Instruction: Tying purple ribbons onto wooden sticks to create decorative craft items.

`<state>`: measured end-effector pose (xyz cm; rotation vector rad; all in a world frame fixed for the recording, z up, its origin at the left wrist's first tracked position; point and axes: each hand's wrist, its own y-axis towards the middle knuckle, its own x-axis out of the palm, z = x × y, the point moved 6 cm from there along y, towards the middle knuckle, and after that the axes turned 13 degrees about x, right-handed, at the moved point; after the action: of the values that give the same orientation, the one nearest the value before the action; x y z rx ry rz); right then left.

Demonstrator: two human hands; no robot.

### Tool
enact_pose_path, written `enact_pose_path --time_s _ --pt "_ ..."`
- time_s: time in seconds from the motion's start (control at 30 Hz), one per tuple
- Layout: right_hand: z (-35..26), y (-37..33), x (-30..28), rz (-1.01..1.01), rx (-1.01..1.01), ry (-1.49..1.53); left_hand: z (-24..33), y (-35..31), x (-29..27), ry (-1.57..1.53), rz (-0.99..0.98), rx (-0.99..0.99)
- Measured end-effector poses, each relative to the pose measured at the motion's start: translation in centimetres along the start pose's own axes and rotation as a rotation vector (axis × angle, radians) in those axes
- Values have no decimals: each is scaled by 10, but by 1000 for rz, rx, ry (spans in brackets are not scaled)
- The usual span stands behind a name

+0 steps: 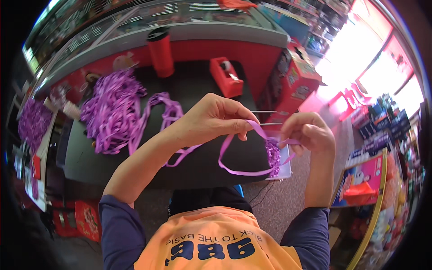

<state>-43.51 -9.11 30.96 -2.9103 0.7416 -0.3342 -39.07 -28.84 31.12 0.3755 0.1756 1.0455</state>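
Observation:
My left hand [225,118] is closed, thumb against fingers, with a strand of purple ribbon [243,173] at its fingertips. Two thin metal prongs [265,124] stick out from it to the right; whether they belong to one tool I cannot tell. My right hand [309,134] is curled, pinching ribbon between thumb and fingers. Just left of it hangs a dense, crinkled purple woven piece [272,155], and the ribbon makes a wide loop between the hands. Another strand runs left across the dark table toward a big heap of purple ribbon [114,110].
On the dark table [216,155] stand a red cup with a black lid [160,53] and a red tape dispenser [226,77]. A red carton [294,74] is beyond its right end. More purple ribbon [33,121] lies far left. A picture box [360,180] stands at right.

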Motion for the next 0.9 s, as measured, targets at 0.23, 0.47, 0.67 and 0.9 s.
enact_pose_path --time_s 0.23,0.47,0.67,0.9 --pt "53 -74 -62 433 156 -218 -70 109 52 152 -220 34" --pt "71 -101 -125 1105 -48 -158 -139 203 77 241 -247 84" --pt "116 -53 -170 1034 -2 16 -190 216 41 377 -156 77" --pt "150 11 -178 824 -98 215 -198 186 -9 681 -124 -4"
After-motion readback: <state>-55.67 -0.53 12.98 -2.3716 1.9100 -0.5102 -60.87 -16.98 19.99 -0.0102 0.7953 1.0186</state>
